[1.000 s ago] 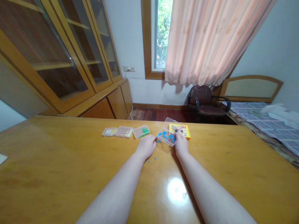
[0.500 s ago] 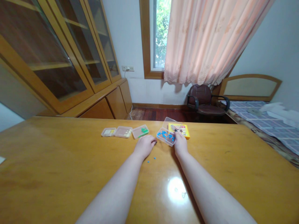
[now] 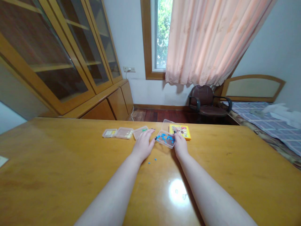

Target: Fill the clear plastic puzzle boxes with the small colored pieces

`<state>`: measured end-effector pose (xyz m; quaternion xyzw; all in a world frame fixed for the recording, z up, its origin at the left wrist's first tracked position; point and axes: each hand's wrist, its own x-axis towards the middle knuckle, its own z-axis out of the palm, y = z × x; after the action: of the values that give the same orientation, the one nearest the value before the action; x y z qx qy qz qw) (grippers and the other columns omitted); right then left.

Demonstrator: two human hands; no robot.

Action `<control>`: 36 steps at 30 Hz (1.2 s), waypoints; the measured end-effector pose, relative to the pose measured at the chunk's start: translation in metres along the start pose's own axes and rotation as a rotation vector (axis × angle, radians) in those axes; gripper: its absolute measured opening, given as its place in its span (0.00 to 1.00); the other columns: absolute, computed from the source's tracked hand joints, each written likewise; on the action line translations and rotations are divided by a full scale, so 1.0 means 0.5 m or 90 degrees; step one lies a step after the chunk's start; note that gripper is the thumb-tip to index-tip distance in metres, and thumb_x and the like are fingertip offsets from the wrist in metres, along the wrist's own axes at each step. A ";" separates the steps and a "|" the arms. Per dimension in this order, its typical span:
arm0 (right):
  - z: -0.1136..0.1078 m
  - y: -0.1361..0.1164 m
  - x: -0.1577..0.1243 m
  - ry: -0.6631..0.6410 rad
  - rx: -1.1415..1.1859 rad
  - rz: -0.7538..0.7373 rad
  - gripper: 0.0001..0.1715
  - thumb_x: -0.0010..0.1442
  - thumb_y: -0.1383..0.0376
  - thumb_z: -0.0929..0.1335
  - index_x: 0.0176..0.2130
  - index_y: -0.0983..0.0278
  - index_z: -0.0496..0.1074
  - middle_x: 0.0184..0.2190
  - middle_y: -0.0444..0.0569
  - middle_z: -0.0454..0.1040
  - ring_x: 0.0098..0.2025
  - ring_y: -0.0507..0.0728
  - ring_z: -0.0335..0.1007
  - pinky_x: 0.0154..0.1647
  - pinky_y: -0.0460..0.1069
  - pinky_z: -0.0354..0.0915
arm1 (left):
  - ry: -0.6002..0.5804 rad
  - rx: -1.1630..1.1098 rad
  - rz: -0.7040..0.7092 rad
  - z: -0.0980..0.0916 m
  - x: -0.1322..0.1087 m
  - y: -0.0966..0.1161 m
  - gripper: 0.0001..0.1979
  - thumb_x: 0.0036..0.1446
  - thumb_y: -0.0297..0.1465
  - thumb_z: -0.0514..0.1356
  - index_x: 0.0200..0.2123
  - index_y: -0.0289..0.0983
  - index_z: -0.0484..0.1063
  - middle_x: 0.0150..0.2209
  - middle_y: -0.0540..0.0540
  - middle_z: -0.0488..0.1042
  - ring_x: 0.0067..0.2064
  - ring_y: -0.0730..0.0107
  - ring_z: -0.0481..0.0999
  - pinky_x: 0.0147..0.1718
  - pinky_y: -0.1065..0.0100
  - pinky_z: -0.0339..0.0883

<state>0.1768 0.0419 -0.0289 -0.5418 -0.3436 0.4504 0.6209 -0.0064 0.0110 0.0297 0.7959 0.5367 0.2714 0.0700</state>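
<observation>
My right hand is closed on the right end of a shallow clear plastic box, thumb on its near rim. The box is rectangular with thin, glossy walls, and sits on the table's far middle, between my two hands. Small angular blue pieces are scattered in it. Its hinged lid stands open behind, almost invisible against the floor.

My left hand lies open, fingers spread. The thumb tip seems to touch the box's left corner, though I can't be sure at this distance.

The table is smooth varnished wood with a bright glare spot. Two loose blue bits lie on it near my left wrist. My left fingers cover most of a box with green contents. Further left are a flat pinkish box and a small yellowish one. The print on the yellow card is too small to read.
</observation>
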 end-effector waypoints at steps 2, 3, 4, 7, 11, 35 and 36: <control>-0.001 0.002 0.001 0.000 -0.013 -0.011 0.15 0.46 0.54 0.65 0.25 0.64 0.70 0.21 0.43 0.71 0.26 0.54 0.65 0.29 0.47 0.60 | -0.100 0.072 -0.050 -0.018 -0.018 0.015 0.22 0.56 0.33 0.51 0.54 0.36 0.60 0.55 0.40 0.63 0.57 0.59 0.60 0.56 0.57 0.53; -0.001 0.001 0.001 -0.003 -0.019 -0.018 0.16 0.46 0.54 0.65 0.25 0.64 0.70 0.22 0.43 0.71 0.27 0.55 0.65 0.30 0.47 0.60 | -0.166 0.111 -0.091 -0.024 -0.033 0.027 0.24 0.54 0.36 0.53 0.54 0.35 0.60 0.55 0.37 0.62 0.56 0.53 0.60 0.54 0.54 0.54; 0.000 -0.001 0.000 -0.005 -0.021 -0.022 0.16 0.46 0.54 0.65 0.25 0.64 0.70 0.22 0.43 0.71 0.27 0.55 0.65 0.30 0.47 0.60 | -0.237 0.141 -0.152 -0.027 -0.051 0.040 0.27 0.52 0.39 0.55 0.54 0.33 0.60 0.55 0.32 0.61 0.56 0.47 0.61 0.52 0.50 0.56; 0.002 -0.012 -0.006 -0.008 -0.021 -0.018 0.15 0.46 0.54 0.64 0.24 0.63 0.70 0.22 0.44 0.71 0.28 0.55 0.65 0.30 0.47 0.60 | -0.331 0.173 -0.239 -0.012 -0.114 0.079 0.36 0.49 0.47 0.55 0.58 0.36 0.54 0.60 0.28 0.51 0.57 0.38 0.57 0.46 0.43 0.58; 0.004 -0.022 -0.011 -0.004 -0.052 -0.030 0.14 0.47 0.55 0.63 0.22 0.63 0.69 0.21 0.43 0.71 0.27 0.54 0.64 0.30 0.46 0.59 | -0.273 0.262 -0.297 0.041 -0.157 0.101 0.41 0.48 0.47 0.55 0.61 0.35 0.46 0.62 0.26 0.40 0.60 0.30 0.44 0.46 0.29 0.43; -0.002 0.004 0.000 -0.016 -0.066 -0.049 0.16 0.48 0.54 0.64 0.25 0.64 0.71 0.22 0.42 0.71 0.27 0.54 0.64 0.30 0.46 0.59 | -0.264 -0.042 0.001 0.023 -0.044 -0.001 0.24 0.53 0.36 0.54 0.54 0.40 0.60 0.56 0.44 0.63 0.56 0.63 0.62 0.55 0.63 0.55; -0.002 0.006 0.001 -0.011 -0.065 -0.044 0.16 0.48 0.54 0.64 0.25 0.64 0.71 0.22 0.42 0.71 0.27 0.54 0.65 0.30 0.46 0.59 | -0.248 -0.031 0.007 0.016 -0.042 -0.004 0.21 0.54 0.36 0.54 0.52 0.40 0.63 0.53 0.44 0.65 0.54 0.63 0.64 0.54 0.63 0.56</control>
<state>0.1772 0.0422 -0.0318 -0.5565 -0.3902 0.4152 0.6047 -0.0097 -0.0055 0.0146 0.8346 0.5017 0.1253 0.1899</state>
